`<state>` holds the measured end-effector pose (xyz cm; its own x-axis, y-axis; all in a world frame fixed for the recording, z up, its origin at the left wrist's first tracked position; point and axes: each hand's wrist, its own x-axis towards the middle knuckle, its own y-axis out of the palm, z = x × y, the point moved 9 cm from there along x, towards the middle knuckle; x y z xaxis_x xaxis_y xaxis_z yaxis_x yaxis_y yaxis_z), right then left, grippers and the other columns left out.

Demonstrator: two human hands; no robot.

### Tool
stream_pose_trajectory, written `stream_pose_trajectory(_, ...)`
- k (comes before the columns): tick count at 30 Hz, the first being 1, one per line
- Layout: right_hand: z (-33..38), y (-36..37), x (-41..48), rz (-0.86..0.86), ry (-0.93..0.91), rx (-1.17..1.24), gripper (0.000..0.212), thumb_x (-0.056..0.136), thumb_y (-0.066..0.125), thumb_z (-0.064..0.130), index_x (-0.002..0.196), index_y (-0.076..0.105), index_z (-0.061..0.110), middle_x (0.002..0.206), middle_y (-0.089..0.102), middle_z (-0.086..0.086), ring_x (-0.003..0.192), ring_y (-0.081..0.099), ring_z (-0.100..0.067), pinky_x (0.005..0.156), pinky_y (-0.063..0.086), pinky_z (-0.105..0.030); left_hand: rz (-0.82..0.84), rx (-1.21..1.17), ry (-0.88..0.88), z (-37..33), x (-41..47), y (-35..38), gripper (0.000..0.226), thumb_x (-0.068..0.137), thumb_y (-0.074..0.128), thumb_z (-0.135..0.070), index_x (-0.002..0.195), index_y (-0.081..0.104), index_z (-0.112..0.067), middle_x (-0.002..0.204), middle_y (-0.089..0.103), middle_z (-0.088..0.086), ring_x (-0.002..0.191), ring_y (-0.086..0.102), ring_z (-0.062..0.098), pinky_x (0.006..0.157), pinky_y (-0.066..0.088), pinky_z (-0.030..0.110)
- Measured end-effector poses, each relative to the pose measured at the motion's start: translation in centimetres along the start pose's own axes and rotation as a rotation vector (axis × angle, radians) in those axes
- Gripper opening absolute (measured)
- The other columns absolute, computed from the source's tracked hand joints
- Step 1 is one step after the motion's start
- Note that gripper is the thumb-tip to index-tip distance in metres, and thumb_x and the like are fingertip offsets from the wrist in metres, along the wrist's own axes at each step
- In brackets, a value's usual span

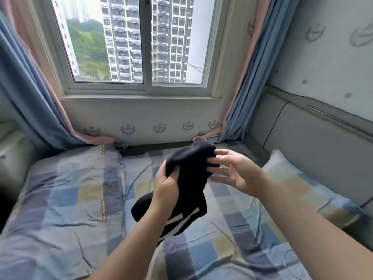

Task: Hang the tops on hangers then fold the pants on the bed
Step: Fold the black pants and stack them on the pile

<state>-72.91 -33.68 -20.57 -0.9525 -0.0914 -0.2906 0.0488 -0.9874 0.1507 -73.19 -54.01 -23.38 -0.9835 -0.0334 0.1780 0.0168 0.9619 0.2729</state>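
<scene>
Bed with checkered duvet [70,188] under the window [129,41], blue curtains [30,98] on both sides. Grey padded headboard [312,142] on the right, checkered pillow [298,178] against it. Black pants [191,178] with white stripes held bunched above mid-bed, lower end hanging toward the duvet. Left hand [165,188] grips the cloth, fingers curled tight. Right hand [236,174] has fingers spread wide, tips touching the upper bunch.
</scene>
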Motion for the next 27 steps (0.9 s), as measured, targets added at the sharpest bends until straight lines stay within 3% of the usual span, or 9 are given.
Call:
stream_pose_trajectory(4,-7.9,0.2,1.1,0.117,0.023,-0.651,0.087,0.087,0.077,0.022,0.155,0.024,0.036,0.151,0.041,0.013,0.135,0.043,-0.014,0.103,0.044,-0.035,-0.146,-0.220,-0.189,-0.2,0.9,-3.7,0.029,0.093,0.056,-0.034,0.107,0.072,-0.014,0.111,0.074,0.017,0.109,0.069,0.037,0.093,0.054,0.050)
stream_pose_trajectory(7,-12.3,2.1,1.5,0.214,-0.005,-0.721,0.106,0.076,0.083,0.029,0.155,0.015,0.043,0.145,0.031,0.031,0.132,0.032,-0.004,0.096,0.036,-0.017,-0.188,-0.296,-0.360,0.8,0.2,-5.0,0.037,0.093,0.056,-0.042,0.106,0.079,-0.016,0.116,0.074,0.016,0.106,0.072,0.033,0.089,0.054,0.045)
stream_pose_trajectory(10,-14.6,4.5,2.0,0.256,-0.039,-0.633,0.072,0.077,0.085,0.026,0.134,0.048,0.050,0.131,0.055,0.024,0.127,0.050,0.000,0.088,0.043,-0.011,-0.144,-0.293,-0.396,0.9,0.0,-4.4,0.041,0.098,0.049,-0.041,0.101,0.082,-0.017,0.115,0.074,0.015,0.105,0.073,0.031,0.083,0.057,0.040)
stream_pose_trajectory(12,-14.6,5.4,1.9,0.275,-0.090,-0.599,0.051,0.086,0.079,0.021,0.106,0.060,0.064,0.111,0.063,0.038,0.114,0.054,0.017,0.078,0.047,-0.004,-0.159,-0.287,-0.393,0.9,-0.1,-4.3,0.041,0.099,0.048,-0.040,0.099,0.082,-0.016,0.113,0.075,0.016,0.103,0.074,0.031,0.081,0.058,0.039)
stream_pose_trajectory(14,-13.8,4.7,2.0,0.230,-0.129,-0.532,0.038,0.092,0.073,0.020,0.103,0.065,0.055,0.107,0.066,0.039,0.105,0.057,0.020,0.077,0.045,-0.002,-0.197,-0.285,-0.408,1.3,-0.4,-4.9,0.041,0.099,0.049,-0.039,0.096,0.082,-0.014,0.109,0.076,0.017,0.098,0.075,0.031,0.072,0.061,0.037)
stream_pose_trajectory(19,-10.3,3.8,1.8,0.229,-0.269,-0.414,0.024,0.100,0.056,0.009,0.108,0.069,0.027,0.094,0.075,0.010,0.084,0.070,-0.008,0.071,0.054,-0.020,-0.273,-0.228,-0.488,3.6,-0.8,-6.6,0.037,0.096,0.056,-0.038,0.103,0.081,-0.012,0.106,0.077,0.016,0.094,0.076,0.032,0.067,0.060,0.036)
stream_pose_trajectory(22,-7.9,3.5,2.0,0.175,-0.326,-0.438,0.016,0.096,0.053,0.006,0.098,0.067,0.014,0.073,0.065,0.005,0.061,0.057,-0.011,0.053,0.046,-0.027,-0.302,0.166,-0.532,4.6,-0.3,-8.1,0.035,0.099,0.059,-0.034,0.121,0.069,-0.009,0.100,0.077,0.012,0.087,0.075,0.026,0.067,0.058,0.032)
stream_pose_trajectory(24,-6.7,2.9,2.4,0.133,-0.343,-0.470,0.011,0.091,0.052,0.006,0.093,0.063,0.005,0.073,0.061,-0.006,0.062,0.053,-0.020,0.054,0.044,-0.035,-0.284,0.472,-0.496,4.3,-0.3,-8.7,0.045,0.098,0.063,-0.037,0.133,0.058,-0.008,0.118,0.069,0.011,0.102,0.068,0.023,0.078,0.057,0.026)
stream_pose_trajectory(27,-5.8,2.3,3.2,0.074,-0.281,-0.443,0.010,0.094,0.052,0.002,0.087,0.058,-0.001,0.076,0.059,-0.012,0.069,0.056,-0.023,0.058,0.047,-0.034,-0.132,0.554,-0.297,2.0,-1.2,-6.1,0.050,0.094,0.070,-0.041,0.136,0.053,-0.021,0.139,0.055,0.002,0.125,0.052,0.018,0.097,0.043,0.026)
